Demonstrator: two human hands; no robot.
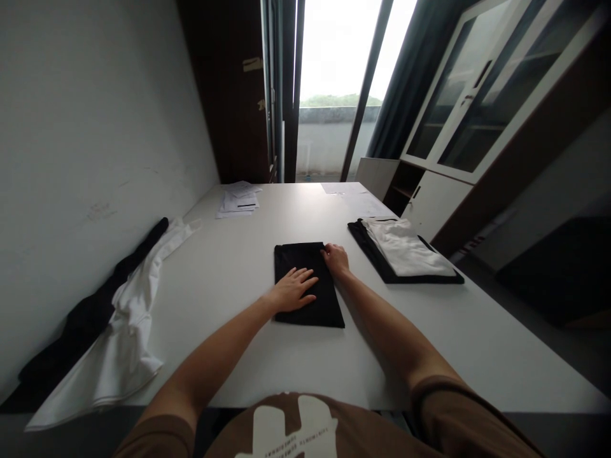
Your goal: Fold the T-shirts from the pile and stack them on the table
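Observation:
A black garment (310,311), folded into a flat rectangle, lies in the middle of the white table in front of me. My left hand (293,291) rests flat on its surface with the fingers spread. At the far right corner of the cloth is my right hand (335,258), its fingers curled in a pinch on the edge. The fingertips of that hand are partly hidden against the dark fabric.
On the right of the table (229,375) lies a stack with a white folded garment (405,248) on top of black folded cloth (420,278). Crumpled white cloth (128,324) and black cloth (95,305) lie along the left wall. Papers (238,200) sit at the far end.

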